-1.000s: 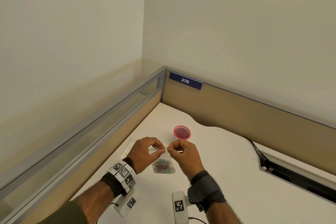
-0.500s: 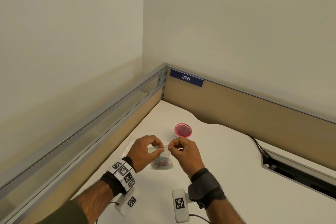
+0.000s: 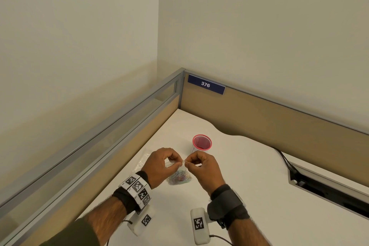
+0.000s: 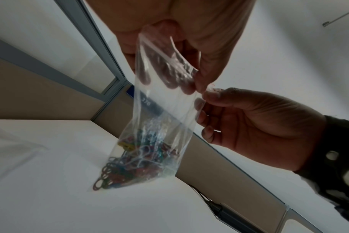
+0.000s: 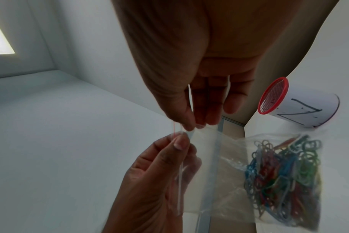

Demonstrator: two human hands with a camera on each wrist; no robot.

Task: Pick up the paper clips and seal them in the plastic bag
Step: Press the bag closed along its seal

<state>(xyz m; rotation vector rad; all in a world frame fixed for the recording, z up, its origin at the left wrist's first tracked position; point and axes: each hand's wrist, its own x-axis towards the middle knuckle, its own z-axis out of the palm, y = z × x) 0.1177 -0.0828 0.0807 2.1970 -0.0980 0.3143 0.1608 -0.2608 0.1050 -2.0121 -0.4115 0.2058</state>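
Sealing is judged to be the step in hand: the coloured wire paper clips (image 4: 137, 162) are already gathered at the bottom of the small clear plastic zip bag (image 4: 165, 110), whose strip is pinched by the left hand (image 3: 159, 166) and right hand (image 3: 201, 168). The bag is held upright, mouth up, long axis vertical, over the white surface (image 3: 249, 185) toward its far left corner, near a red-rimmed mesh cup (image 3: 202, 142)

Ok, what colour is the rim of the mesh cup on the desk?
Red; the mesh cup shows best in the right wrist view.

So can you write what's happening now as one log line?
left hand: pinches bag top | right hand: pinches bag top | paper clips: inside plastic bag
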